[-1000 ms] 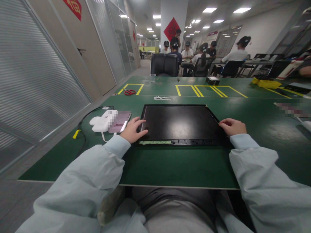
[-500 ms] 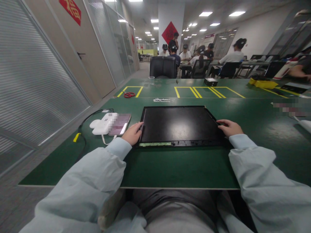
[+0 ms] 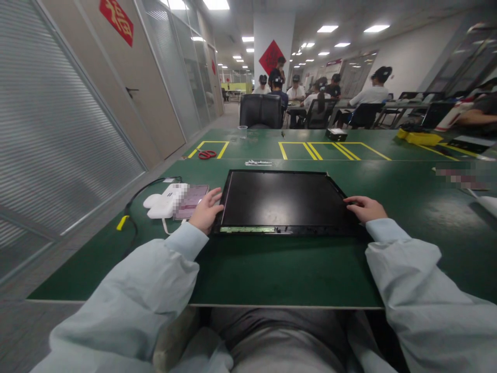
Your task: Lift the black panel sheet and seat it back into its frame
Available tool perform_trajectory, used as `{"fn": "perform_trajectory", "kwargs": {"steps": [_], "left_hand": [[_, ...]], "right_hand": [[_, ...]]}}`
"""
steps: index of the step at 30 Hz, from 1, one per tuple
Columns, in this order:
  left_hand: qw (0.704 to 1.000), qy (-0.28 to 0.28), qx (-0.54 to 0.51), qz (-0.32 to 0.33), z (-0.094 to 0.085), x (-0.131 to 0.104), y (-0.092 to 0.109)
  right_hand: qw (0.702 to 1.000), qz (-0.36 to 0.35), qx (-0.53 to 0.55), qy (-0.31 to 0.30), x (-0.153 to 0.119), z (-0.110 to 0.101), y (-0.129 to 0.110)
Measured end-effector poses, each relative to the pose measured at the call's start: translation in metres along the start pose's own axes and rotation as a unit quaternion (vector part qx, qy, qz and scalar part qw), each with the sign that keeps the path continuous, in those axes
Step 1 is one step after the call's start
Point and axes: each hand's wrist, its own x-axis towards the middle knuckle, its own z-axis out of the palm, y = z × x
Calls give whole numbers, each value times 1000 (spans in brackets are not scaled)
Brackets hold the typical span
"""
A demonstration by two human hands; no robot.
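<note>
A flat black display panel [image 3: 279,199] with a thin black frame lies in front of me; a pale green strip [image 3: 248,229] runs along part of its near edge. At its left edge is my left hand [image 3: 206,210], open, thumb and fingers apart and the tips close to the frame. My right hand [image 3: 365,209] is closed at the right edge, thumb and forefinger on the frame. Its other fingers are partly hidden.
Left of the panel are a phone [image 3: 190,201], a white device [image 3: 166,202] and a black cable [image 3: 134,199]. Beyond it lie small white pieces [image 3: 258,163], red-handled scissors [image 3: 207,154], a clear cup [image 3: 243,132] and a small black box [image 3: 336,134]. People sit at tables farther back.
My left hand has loosened from the panel's edge and shifted slightly left, its fingers lifting and spreading. The panel's near left corner has moved slightly left. My right hand stays at the right edge.
</note>
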Motion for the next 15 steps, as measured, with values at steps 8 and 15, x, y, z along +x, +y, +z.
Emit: {"fn": "perform_trajectory", "kwargs": {"steps": [8, 15], "left_hand": [[991, 23, -68, -112, 3, -3, 7], [990, 4, -89, -107, 1, -2, 1]], "right_hand": [[1000, 12, -9, -26, 0, -1, 0], [1000, 18, 1, -23, -3, 0, -4]]}}
